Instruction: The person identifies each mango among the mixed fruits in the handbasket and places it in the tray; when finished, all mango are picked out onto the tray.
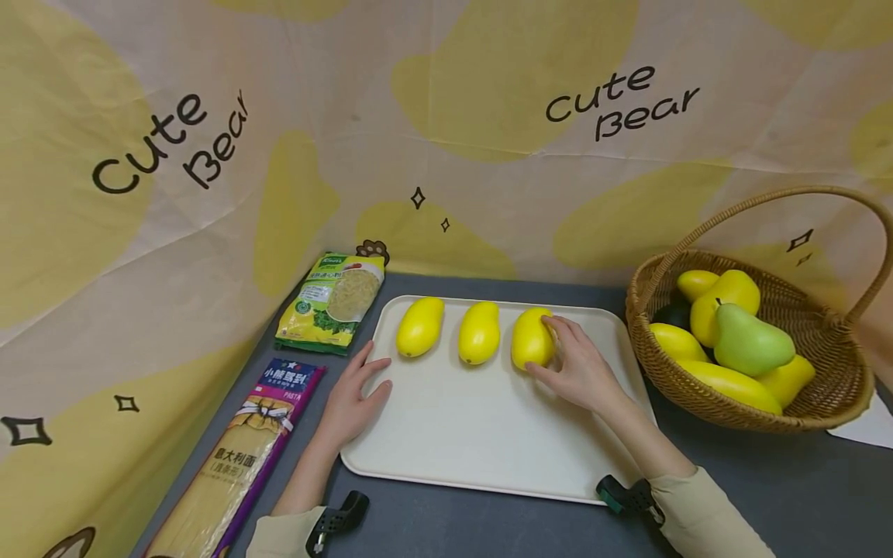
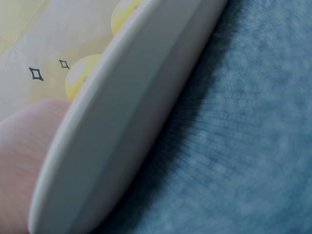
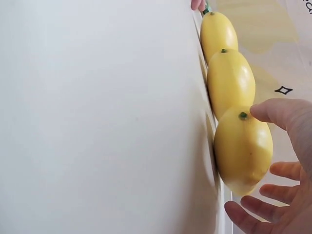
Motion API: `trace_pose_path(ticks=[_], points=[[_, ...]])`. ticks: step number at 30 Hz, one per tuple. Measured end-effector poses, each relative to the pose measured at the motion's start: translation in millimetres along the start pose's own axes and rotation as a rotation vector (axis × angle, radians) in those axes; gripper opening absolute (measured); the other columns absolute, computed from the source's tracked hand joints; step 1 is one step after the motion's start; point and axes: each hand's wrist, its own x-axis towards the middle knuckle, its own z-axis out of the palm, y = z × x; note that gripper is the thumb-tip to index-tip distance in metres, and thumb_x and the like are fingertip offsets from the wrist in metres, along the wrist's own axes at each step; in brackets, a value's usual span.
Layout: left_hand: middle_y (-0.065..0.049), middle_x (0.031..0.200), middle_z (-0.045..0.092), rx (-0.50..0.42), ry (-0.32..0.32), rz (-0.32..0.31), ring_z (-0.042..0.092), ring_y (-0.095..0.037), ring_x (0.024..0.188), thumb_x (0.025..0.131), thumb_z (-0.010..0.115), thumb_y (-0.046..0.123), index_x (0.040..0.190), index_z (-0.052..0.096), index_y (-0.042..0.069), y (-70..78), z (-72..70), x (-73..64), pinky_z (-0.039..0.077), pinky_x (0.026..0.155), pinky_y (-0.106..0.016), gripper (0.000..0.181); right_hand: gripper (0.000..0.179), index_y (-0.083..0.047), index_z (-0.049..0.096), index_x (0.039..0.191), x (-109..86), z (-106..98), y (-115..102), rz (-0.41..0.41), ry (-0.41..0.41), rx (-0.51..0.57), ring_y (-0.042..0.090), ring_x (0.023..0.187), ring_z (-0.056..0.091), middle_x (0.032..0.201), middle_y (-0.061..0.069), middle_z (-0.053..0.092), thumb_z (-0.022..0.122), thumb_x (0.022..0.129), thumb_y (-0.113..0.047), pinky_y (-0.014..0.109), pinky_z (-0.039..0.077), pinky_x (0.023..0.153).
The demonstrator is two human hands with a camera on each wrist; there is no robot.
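Observation:
Three yellow mangoes stand in a row along the back of a white tray: a left mango, a middle mango and a right mango. My right hand is at the right mango, its thumb tip at the near end and its fingertips by the far end. In the right wrist view the thumb overlaps the stem end of this mango, while the fingers spread loosely beside it. My left hand lies at the tray's left rim with fingers spread; its wrist view shows mostly the tray edge.
To the right stands a wicker basket with a tall handle, holding a green pear and several yellow fruits. A yellow-green food packet and a pack of spaghetti lie left of the tray. A printed cloth hangs behind.

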Motion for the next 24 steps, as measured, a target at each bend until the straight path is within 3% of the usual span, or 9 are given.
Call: trace_pose_path(ticks=[24], points=[[-0.005,0.160,0.023,-0.002,0.003,0.006,0.022,-0.034,0.145,0.095,0.063,0.020,0.134,0.059,0.012,0.6,-0.7,-1.0,0.021,0.112,-0.061,0.040,0.076,0.001,0.043,0.140,-0.9,-1.1,-0.9,-0.015,-0.009,0.002,0.038,0.127,0.045,0.140,0.022,0.045,0.079,0.080,-0.029,0.055,0.039,0.104]])
